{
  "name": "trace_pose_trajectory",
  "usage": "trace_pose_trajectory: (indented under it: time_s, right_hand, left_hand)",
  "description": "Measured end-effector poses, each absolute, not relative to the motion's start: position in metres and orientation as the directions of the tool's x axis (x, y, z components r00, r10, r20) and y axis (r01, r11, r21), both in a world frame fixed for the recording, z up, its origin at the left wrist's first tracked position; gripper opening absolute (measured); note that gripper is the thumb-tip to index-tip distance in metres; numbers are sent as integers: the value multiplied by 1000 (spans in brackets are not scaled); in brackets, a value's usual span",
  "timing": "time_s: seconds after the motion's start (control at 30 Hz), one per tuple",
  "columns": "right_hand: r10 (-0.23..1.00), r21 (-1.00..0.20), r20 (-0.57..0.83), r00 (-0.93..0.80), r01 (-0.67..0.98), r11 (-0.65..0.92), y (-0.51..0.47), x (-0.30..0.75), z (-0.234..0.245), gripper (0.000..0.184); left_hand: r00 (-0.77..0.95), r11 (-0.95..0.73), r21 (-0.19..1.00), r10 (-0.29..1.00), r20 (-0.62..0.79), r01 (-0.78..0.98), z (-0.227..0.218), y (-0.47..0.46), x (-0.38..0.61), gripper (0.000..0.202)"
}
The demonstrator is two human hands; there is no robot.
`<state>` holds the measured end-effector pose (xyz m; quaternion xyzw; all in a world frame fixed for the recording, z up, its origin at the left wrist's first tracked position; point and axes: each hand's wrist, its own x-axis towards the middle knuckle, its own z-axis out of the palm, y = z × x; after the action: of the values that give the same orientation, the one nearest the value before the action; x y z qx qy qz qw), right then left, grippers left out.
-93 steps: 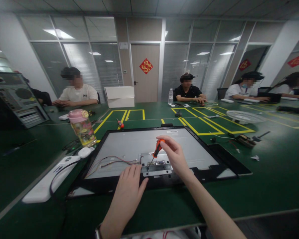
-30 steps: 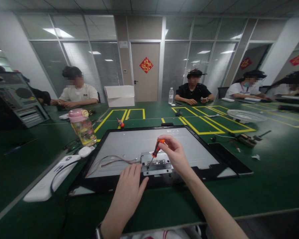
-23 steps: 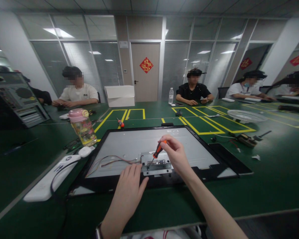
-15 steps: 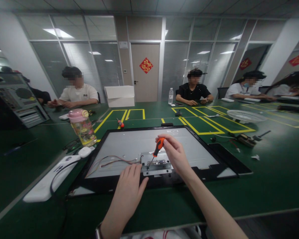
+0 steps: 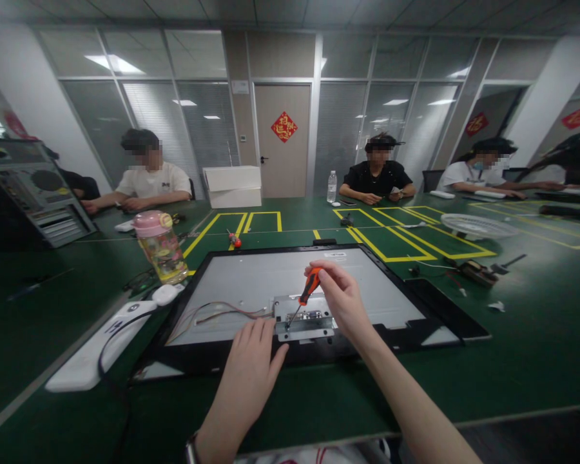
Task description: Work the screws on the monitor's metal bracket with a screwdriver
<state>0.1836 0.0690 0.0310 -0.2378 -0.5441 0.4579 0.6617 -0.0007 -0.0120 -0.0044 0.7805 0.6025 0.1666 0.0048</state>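
My right hand (image 5: 343,293) grips an orange and black screwdriver (image 5: 311,285), which slants down to the left. Its tip meets the lower left part of a metal bracket (image 5: 304,334) with connector ports, fixed on the back of a flat monitor panel (image 5: 261,274). My left hand (image 5: 254,351) lies flat over the panel's near black edge, just left of the bracket, with its fingers stretched out. Thin wires (image 5: 227,310) run leftward from the bracket across the grey metal back. Whether the tip sits in a screw is too small to tell.
At left are a white power strip (image 5: 101,345), a pink-lidded bottle (image 5: 159,248) and a computer case (image 5: 43,193). A black panel (image 5: 452,309) lies on the right, near a dark tool (image 5: 478,270). Beyond stand a white box (image 5: 232,187) and a water bottle (image 5: 331,187). Several people sit across the table.
The screwdriver and my right hand have shifted very slightly right; the tip stays at the bracket. My left hand is still. Co-workers across the table have moved their hands a little.
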Motion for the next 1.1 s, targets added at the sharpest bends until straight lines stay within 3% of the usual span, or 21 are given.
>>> trace_pose_trajectory:
  time_s: [0.3, 0.6, 0.77, 1.1]
  right_hand:
    - [837, -805, 542, -70, -328, 494, 69, 184, 31, 26]
    - [799, -771, 600, 34, -241, 590, 67, 183, 35, 8]
    - [820, -798, 570, -52, -273, 537, 66, 183, 31, 21]
    - [802, -792, 598, -2, -159, 590, 64, 184, 36, 15]
  left_hand:
    - [222, -281, 203, 936, 271, 938, -7, -11, -1, 33]
    - [215, -269, 199, 942, 256, 943, -5, -11, -1, 33]
    - [214, -269, 208, 944, 252, 940, -3, -12, -1, 32]
    - [219, -273, 183, 938, 268, 944, -4, -11, 0, 33]
